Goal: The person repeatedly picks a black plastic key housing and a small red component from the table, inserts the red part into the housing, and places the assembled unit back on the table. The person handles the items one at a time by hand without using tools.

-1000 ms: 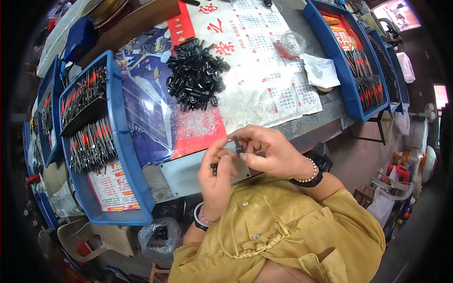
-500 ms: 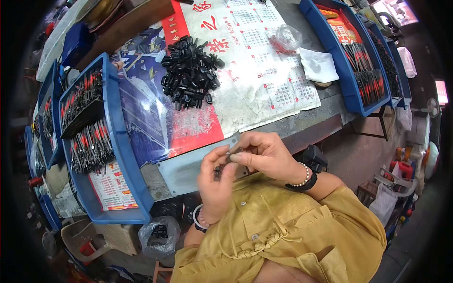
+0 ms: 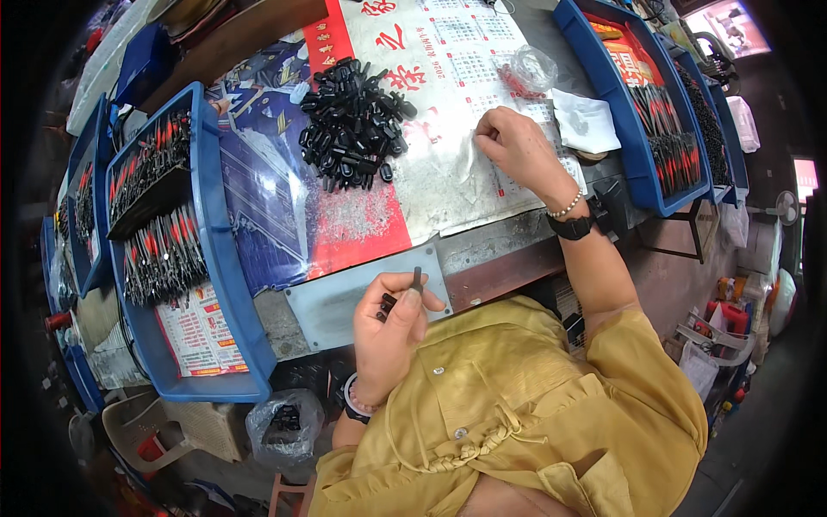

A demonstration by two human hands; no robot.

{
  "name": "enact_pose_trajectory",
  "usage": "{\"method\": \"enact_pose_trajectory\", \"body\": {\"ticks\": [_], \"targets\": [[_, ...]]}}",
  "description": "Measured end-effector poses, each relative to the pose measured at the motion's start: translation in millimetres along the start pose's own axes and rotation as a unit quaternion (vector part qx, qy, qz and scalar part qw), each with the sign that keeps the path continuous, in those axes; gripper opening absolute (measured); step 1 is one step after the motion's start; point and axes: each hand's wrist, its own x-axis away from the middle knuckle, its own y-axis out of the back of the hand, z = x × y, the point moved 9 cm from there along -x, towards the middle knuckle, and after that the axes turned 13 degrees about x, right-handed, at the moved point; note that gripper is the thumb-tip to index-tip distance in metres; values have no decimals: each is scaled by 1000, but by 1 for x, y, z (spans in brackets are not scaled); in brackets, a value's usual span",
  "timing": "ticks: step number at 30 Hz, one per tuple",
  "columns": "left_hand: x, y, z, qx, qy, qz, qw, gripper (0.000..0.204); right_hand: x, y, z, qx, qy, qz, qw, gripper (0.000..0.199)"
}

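A small black plastic part [image 3: 417, 280] is pinched upright in the fingers of the left hand [image 3: 392, 332] at six o'clock, just off the desk [image 3: 491, 250] edge. The right hand [image 3: 517, 146], fingers curled together, rests on the calendar sheet [image 3: 457, 77] at one o'clock, seemingly picking up a tiny piece. The next move is judged to call for joining it to the held part.

We wear a mustard-yellow buttoned shirt [image 3: 517, 405] with a braided cord; our right wrist carries a black watch [image 3: 573, 227] and a pearl bracelet [image 3: 564, 207].
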Motion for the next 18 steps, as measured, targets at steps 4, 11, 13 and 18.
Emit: {"method": "enact_pose_trajectory", "body": {"ticks": [4, 11, 13, 18], "targets": [[-1, -5, -1, -2, 14, 23, 1000, 22, 2, 7, 4, -98, -33, 27, 994, 9], [-2, -16, 3, -13, 36, 41, 998, 19, 70, 14, 67, -506, -112, 141, 843, 14], [-2, -20, 5, -16, 42, 44, 998, 19, 81, 7, 89, -535, -102, 175, 820, 13], [2, -23, 4, -33, 39, 45, 998, 17, 93, -6, 99, -549, -127, 179, 807, 14]]}}
